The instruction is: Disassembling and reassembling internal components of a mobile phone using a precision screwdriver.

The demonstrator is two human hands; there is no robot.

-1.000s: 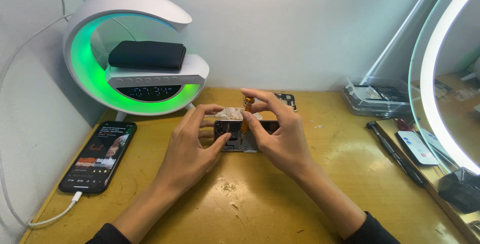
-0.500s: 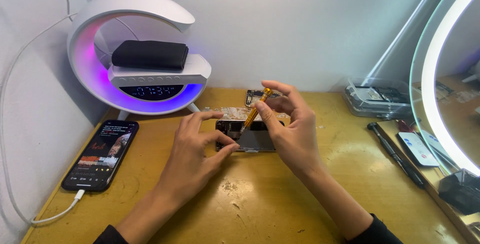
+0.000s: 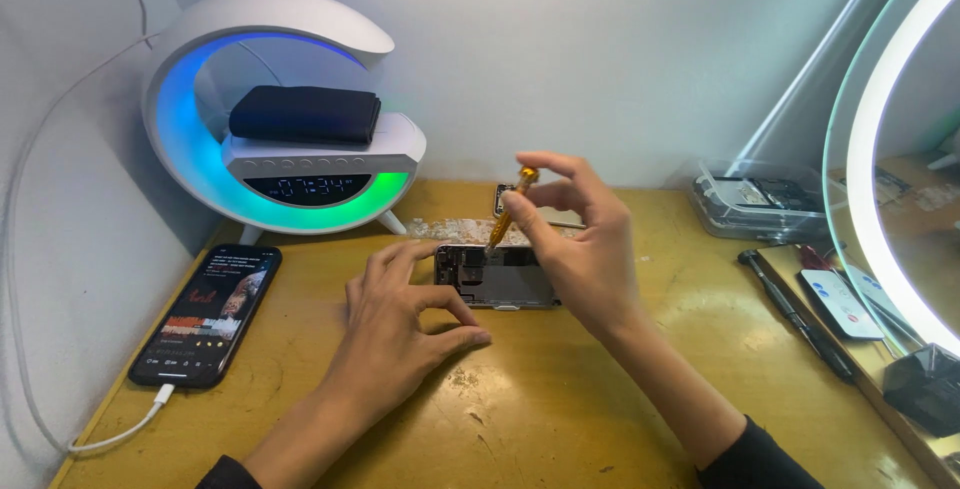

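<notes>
Since half a second earlier, right hand (image 3: 580, 249) tipped the yellow screwdriver (image 3: 508, 211) from slanting toward the person to slanting up and away, tip down at the top edge of the opened phone (image 3: 497, 275). Lamp glow also changed, purple to blue-green. Left hand (image 3: 400, 334) barely shifted.

Right hand: thumb and first two fingers pinched shut on the upper shaft of the screwdriver, remaining fingers curled loose. Whether the tip actually touched the phone, could not tell.

Left hand: palm down on the wooden desk (image 3: 560, 419), index fingertip at the left end of the opened phone, thumb bent below it. Fingers spread, holding nothing. Could not tell if it pressed the phone or just sat beside it.

Opened phone lay flat near desk centre, long side across, internals facing up, between the two hands. Small flat part (image 3: 530, 211) lay just behind it, partly hidden by the right hand.

Around it: curved white lamp with clock display (image 3: 290, 119) at back left, dark pouch (image 3: 305, 114) on its shelf. Black smartphone (image 3: 208, 311) with screen lit at left, white cable (image 3: 120, 434) plugged in. Clear plastic box (image 3: 755, 201) at back right. Black tool (image 3: 795, 314) near the ring light (image 3: 860, 149) on the right.
</notes>
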